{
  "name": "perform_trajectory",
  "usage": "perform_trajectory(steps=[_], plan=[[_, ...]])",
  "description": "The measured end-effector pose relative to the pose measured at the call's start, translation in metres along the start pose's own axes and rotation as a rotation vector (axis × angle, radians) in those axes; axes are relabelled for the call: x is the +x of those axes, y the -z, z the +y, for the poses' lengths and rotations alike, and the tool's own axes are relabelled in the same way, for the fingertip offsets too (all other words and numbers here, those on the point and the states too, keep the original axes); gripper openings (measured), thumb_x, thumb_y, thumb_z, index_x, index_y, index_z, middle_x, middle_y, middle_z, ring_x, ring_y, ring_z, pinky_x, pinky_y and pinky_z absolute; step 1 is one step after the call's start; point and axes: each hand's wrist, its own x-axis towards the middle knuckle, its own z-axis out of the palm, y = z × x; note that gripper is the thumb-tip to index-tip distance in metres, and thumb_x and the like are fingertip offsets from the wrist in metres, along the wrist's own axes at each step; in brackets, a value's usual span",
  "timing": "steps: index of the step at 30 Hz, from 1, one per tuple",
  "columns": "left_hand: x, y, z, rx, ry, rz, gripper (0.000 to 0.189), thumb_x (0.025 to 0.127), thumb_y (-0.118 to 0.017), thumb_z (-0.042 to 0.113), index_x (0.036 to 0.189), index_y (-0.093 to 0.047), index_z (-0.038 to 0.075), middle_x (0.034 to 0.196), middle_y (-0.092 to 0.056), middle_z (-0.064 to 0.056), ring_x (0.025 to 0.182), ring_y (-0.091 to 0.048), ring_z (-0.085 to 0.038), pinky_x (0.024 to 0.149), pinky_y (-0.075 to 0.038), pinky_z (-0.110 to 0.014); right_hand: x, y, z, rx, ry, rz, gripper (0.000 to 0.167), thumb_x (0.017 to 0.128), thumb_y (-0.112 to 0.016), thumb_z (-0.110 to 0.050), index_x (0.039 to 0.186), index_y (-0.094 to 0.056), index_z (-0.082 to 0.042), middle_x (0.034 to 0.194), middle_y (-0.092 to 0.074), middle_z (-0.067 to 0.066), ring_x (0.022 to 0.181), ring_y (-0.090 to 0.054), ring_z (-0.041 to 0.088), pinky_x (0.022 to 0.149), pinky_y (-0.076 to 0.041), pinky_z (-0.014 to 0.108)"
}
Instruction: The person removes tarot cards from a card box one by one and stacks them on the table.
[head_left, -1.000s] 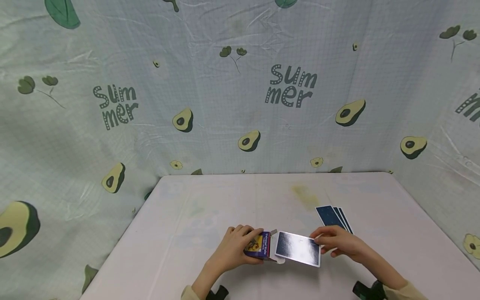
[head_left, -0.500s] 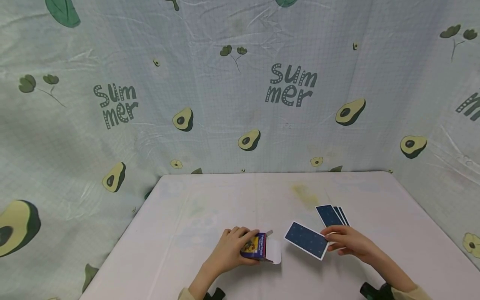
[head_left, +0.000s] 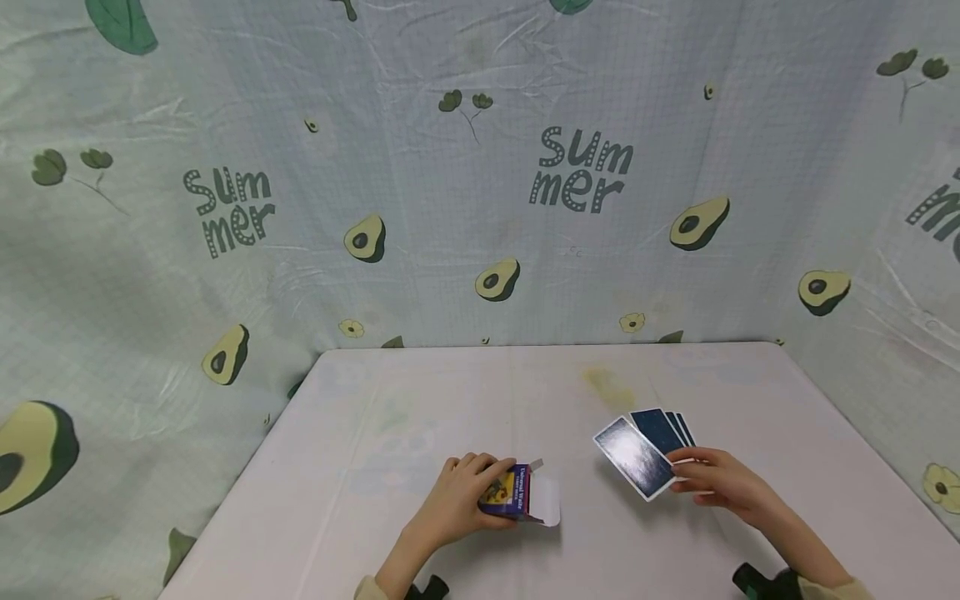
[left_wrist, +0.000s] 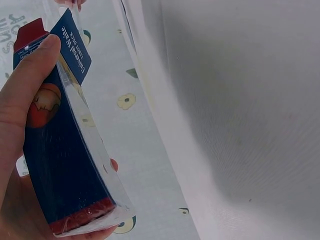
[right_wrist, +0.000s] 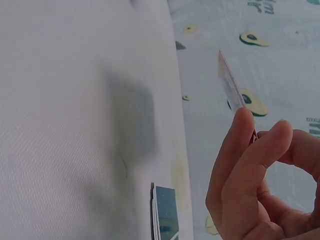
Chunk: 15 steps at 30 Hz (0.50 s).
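My left hand [head_left: 465, 500] grips a tarot card box [head_left: 510, 492], blue with a yellow picture. Its open end and white flap face right. In the left wrist view the box [left_wrist: 70, 150] reads "Universal Waite Tarot Deck", with the thumb [left_wrist: 35, 70] along its side. My right hand [head_left: 720, 485] pinches a blue-backed tarot card [head_left: 636, 458] by its right end, raised above the table. The right wrist view shows that card [right_wrist: 230, 82] nearly edge-on. Just behind it, several fanned cards [head_left: 658, 428] lie face down, partly hidden by the held card and hand.
The white table [head_left: 420, 400] has a yellowish stain [head_left: 609, 392] near its far side. A curtain [head_left: 420, 183] printed with avocados and "summer" hangs behind the table and along both sides.
The right hand has drawn the card away from the box, moving it right and up toward the fanned cards. The left hand, with the box, has shifted slightly left.
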Motion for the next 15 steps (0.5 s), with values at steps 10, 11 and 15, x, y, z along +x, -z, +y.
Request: perform_trajectory(steps=[10, 11, 15], plan=[[0.001, 0.001, -0.001, 0.01, -0.025, 0.011, 0.073, 0.065, -0.07, 0.054, 0.127, -0.048, 0.023, 0.108, -0.056, 0.005, 0.09, -0.049, -0.01, 0.075, -0.037, -0.033, 0.001, 0.014, 0.009, 0.07, -0.053, 0.103, 0.038, 0.086, -0.057, -0.024, 0.114, -0.051, 0.002, 0.085, -0.066, -0.007, 0.079, -0.064, 0.008, 0.06, -0.047, 0.019], [0.001, 0.001, -0.001, 0.011, -0.026, 0.009, 0.073, 0.064, -0.07, 0.054, 0.127, -0.048, 0.023, 0.108, -0.056, 0.005, 0.09, -0.049, -0.009, 0.075, -0.037, -0.033, 0.001, 0.015, 0.01, 0.092, -0.055, 0.106, 0.038, 0.086, -0.058, -0.023, 0.114, -0.051, 0.002, 0.085, -0.066, -0.006, 0.078, -0.064, 0.008, 0.06, -0.047, 0.018], [0.001, 0.001, -0.001, 0.017, -0.028, 0.003, 0.073, 0.064, -0.07, 0.054, 0.127, -0.049, 0.023, 0.107, -0.056, 0.005, 0.09, -0.049, -0.01, 0.075, -0.037, -0.033, 0.002, 0.022, 0.013, 0.18, -0.051, 0.109, 0.028, 0.085, -0.059, -0.019, 0.109, -0.056, -0.004, 0.082, -0.066, -0.005, 0.076, -0.065, 0.006, 0.06, -0.048, 0.015]])
